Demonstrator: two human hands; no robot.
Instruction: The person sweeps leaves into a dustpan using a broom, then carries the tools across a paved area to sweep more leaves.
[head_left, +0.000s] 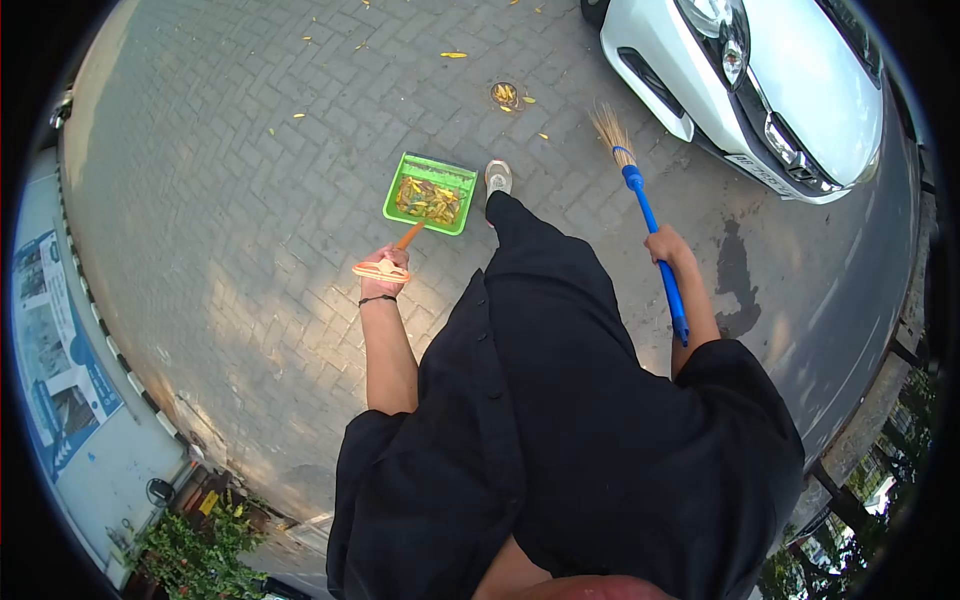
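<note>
My left hand (388,262) is closed round the orange handle (408,237) of a green dustpan (393,202). Yellow and brown leaves (428,200) lie in the pan, which is held out in front of my body. On the other side, my right hand (667,245) grips the blue stick of a broom (645,205). Its straw bristles (612,132) point forward, away from me, near the white car. One shoe (498,178) shows just right of the dustpan.
A white car (800,70) stands at the upper right. Loose leaves lie on the paving (250,190), with several on a small round drain cover (506,95). A dark wet patch (737,280) marks the ground at right. Potted plants (200,545) and a signboard (60,350) are at left.
</note>
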